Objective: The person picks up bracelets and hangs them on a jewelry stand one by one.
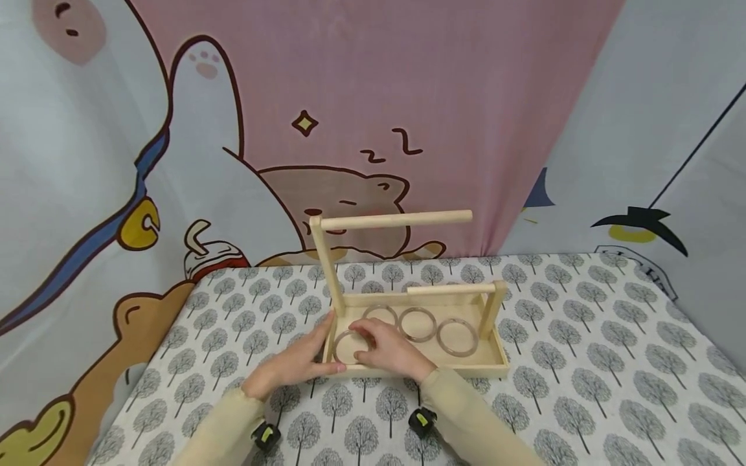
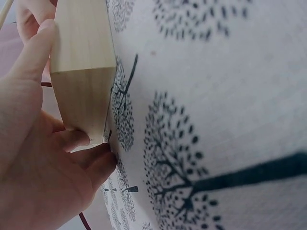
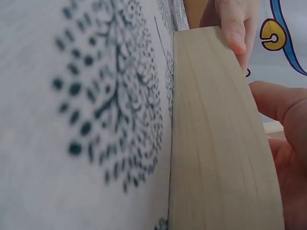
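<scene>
A ring (image 1: 336, 346) lies at the left in the wooden tray (image 1: 419, 371), partly covered by the right hand (image 1: 392, 346) with bent fingers; whether they grip it, I cannot tell. The left hand (image 1: 297, 361) holds the tray's corner. Three other rings (image 1: 457, 355) are beside; behind rises a tall post (image 1: 328, 265).

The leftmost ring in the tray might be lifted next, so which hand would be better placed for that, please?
The right hand, probably: its thumb and fingers are at the leftmost ring, while the left hand holds the tray at its left end.
</scene>
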`<act>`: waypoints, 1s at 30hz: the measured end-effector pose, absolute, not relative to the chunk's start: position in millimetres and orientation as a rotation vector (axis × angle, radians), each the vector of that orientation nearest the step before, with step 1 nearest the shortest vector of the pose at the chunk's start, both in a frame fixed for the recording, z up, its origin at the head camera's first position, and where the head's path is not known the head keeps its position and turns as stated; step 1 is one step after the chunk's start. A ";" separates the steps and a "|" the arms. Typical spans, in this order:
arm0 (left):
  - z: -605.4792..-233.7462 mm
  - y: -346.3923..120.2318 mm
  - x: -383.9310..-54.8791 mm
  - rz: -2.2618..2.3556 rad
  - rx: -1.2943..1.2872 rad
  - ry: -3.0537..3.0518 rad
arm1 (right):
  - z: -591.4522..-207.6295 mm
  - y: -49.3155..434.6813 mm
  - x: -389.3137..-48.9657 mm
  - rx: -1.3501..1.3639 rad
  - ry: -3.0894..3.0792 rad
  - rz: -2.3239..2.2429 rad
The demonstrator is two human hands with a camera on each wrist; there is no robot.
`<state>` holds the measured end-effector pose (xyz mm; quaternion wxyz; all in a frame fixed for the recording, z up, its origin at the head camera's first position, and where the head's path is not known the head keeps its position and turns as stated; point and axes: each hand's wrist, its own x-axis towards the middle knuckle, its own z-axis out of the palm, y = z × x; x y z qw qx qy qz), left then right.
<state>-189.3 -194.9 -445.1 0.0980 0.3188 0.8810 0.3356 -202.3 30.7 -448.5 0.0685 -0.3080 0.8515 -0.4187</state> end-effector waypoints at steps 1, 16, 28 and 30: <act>-444.4 -195.0 -189.8 0.987 0.940 2.612 | -448.2 29.7 -203.4 -0.933 2.566 -1.261; -450.3 -198.3 -186.4 0.993 0.947 2.602 | -453.0 22.5 -198.9 -0.858 2.557 -1.219; -451.0 -196.4 -185.8 1.002 0.922 2.595 | -454.5 18.7 -202.8 -0.840 2.587 -1.163; -450.5 -195.8 -187.3 1.013 0.937 2.600 | -453.2 17.9 -204.9 -0.840 2.595 -1.144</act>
